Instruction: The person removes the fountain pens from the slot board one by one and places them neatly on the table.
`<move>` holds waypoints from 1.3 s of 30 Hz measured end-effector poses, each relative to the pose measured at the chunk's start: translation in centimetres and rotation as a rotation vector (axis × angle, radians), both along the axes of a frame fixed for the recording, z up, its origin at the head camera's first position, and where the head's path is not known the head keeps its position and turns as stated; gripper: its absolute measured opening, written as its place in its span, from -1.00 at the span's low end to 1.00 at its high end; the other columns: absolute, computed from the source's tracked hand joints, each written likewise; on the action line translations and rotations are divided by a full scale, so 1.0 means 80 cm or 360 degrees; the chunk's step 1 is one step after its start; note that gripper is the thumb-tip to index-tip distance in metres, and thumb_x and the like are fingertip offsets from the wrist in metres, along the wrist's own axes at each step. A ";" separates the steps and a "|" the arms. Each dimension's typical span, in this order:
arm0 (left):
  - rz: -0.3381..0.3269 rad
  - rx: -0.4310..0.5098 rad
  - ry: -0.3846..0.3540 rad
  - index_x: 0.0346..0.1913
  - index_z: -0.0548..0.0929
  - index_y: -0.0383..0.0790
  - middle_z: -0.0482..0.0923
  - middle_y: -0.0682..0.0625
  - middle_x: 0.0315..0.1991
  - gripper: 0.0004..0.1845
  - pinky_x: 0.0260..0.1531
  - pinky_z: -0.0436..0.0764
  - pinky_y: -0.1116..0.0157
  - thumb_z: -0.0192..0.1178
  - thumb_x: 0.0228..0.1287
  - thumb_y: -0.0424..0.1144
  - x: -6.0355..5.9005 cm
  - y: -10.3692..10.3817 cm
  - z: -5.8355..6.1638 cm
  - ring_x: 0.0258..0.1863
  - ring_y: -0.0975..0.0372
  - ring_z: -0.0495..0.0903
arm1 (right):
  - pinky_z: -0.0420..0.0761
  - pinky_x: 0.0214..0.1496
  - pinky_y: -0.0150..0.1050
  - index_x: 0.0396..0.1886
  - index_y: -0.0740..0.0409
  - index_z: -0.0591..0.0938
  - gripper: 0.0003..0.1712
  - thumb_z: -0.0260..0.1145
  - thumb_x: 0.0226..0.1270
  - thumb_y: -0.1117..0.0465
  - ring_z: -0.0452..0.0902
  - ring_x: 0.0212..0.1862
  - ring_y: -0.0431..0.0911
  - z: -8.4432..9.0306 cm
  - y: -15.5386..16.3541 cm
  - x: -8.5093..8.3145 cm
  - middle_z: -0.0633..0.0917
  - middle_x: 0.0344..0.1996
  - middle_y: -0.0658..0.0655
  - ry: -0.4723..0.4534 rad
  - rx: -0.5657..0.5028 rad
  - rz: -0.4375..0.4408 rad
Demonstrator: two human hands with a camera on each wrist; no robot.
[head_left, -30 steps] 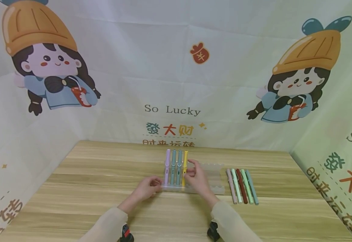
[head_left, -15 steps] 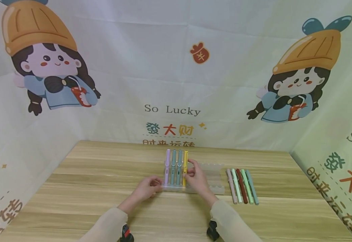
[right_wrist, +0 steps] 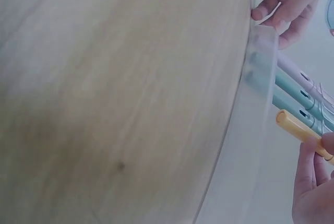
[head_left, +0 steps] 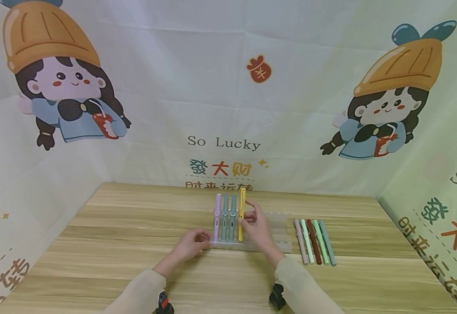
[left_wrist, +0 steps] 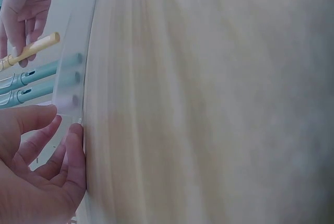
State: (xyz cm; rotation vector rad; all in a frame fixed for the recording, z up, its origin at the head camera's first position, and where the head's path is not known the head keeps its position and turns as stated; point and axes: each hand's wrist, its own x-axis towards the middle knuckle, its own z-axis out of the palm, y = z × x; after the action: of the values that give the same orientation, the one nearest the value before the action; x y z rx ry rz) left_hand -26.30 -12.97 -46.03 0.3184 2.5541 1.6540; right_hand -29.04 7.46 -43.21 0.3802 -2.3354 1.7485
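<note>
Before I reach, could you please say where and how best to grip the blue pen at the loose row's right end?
Probably mid-barrel, pinched from above and the right: the blue pen lies flat, its right side open, the light green pen close on its left.

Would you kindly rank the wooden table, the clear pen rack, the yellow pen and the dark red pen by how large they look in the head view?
1. Wooden table
2. Clear pen rack
3. Yellow pen and dark red pen, unranked: they look alike, and the right hand hides part of the yellow one.
</note>
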 end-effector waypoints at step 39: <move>0.0016 -0.0003 -0.0016 -0.23 0.52 -0.41 0.50 -0.06 -0.45 -0.85 -0.60 0.46 0.29 0.13 0.09 -0.46 0.000 0.001 0.000 -0.54 0.21 0.43 | 0.56 -0.44 -0.21 0.15 0.10 0.35 -0.37 0.32 0.03 0.36 0.49 -0.36 -0.06 0.002 0.119 0.020 0.57 -0.37 0.15 -0.0132 0.0181 -0.0113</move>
State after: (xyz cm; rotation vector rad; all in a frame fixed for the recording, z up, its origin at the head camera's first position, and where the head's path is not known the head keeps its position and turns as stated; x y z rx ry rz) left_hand -26.31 -12.90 -46.05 0.2964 2.5541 1.6523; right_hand -27.43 16.98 -43.03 0.2435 -2.4812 1.6344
